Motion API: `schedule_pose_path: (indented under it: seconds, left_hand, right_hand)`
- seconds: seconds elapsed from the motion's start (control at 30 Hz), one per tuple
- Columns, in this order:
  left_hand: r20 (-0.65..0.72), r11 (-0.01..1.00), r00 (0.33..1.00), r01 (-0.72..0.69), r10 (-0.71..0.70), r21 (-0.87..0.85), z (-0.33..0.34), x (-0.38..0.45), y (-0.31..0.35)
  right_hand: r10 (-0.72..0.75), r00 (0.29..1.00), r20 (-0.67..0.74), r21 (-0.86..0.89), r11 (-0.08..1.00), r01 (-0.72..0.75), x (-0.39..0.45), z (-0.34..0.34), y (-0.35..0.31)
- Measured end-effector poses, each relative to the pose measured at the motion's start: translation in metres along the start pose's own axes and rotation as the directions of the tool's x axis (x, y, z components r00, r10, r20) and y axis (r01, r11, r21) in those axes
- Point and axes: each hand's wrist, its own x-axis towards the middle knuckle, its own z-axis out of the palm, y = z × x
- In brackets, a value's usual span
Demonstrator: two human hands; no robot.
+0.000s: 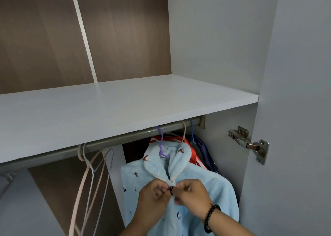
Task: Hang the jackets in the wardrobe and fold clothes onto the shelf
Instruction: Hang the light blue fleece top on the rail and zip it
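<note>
While the pale blue fleece jacket [180, 191] hangs, left hand [154, 194] and right hand [191, 192] each grip, seemingly pinching, its dark button [171, 188].

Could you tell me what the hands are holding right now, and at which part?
Both the left hand and right hand pinch the blue jacket at its front closure, just below the collar, around a dark button.

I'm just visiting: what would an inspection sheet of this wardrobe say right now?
Surface: pale grey wardrobe shelf, bare where visible.
Job's things: light blue fleece jacket with bird print on purple plastic hanger, hung from grey metal rail; red garment and navy garment behind it.
Clutter: spare empty hangers at left.
Hands: left hand and right hand pinch the jacket front at a dark button.
Cables: nothing seen.
Surroundings: metal door hinge at right.
</note>
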Motion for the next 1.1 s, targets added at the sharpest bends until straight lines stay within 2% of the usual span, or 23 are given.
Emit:
schedule_pose_path:
  seconds: [0.17, 0.3, 0.4, 0.5, 0.6, 0.7, 0.8, 0.93, 1.1]
  left_hand:
    - [-0.038, 0.98, 0.987, 0.148, -0.155, -0.136, 0.016, -0.007, -0.013]
    - [-0.08, 0.956, 0.973, 0.193, -0.216, -0.222, 0.022, -0.008, -0.022]
    - [-0.113, 0.917, 0.945, 0.26, -0.305, -0.302, 0.02, -0.009, -0.029]
    - [-0.148, 0.892, 0.923, 0.286, -0.354, -0.35, 0.019, -0.009, -0.036]
    - [-0.188, 0.881, 0.916, 0.259, -0.354, -0.395, 0.017, -0.011, -0.04]
    - [-0.219, 0.893, 0.917, 0.233, -0.334, -0.386, 0.015, -0.013, -0.044]
    - [-0.251, 0.915, 0.918, 0.211, -0.306, -0.345, 0.013, -0.015, -0.048]
    - [-0.267, 0.95, 0.932, 0.175, -0.245, -0.259, 0.013, -0.017, -0.046]
    - [-0.266, 0.964, 0.944, 0.137, -0.196, -0.226, 0.016, -0.02, -0.045]
  right_hand:
    - [0.027, 0.999, -0.043, -0.135, 0.99, -0.033, 0.001, 0.012, -0.003]
    - [0.059, 0.993, -0.098, -0.157, 0.985, -0.074, 0.0, 0.023, 0.003]
    - [0.082, 0.994, -0.066, -0.137, 0.986, -0.091, 0.0, 0.031, 0.0]
    - [0.096, 0.995, -0.037, -0.194, 0.976, -0.101, 0.003, 0.041, -0.006]
    - [0.088, 0.995, -0.055, -0.299, 0.949, -0.1, 0.01, 0.045, -0.007]
    - [0.044, 0.999, -0.013, -0.369, 0.928, -0.045, 0.014, 0.047, -0.007]
    - [-0.029, 0.999, 0.027, -0.453, 0.891, 0.039, 0.017, 0.05, -0.01]
    - [-0.022, 0.999, 0.042, -0.525, 0.85, 0.041, 0.024, 0.049, -0.011]
    - [-0.046, 0.998, 0.052, -0.492, 0.868, 0.065, 0.022, 0.045, -0.006]
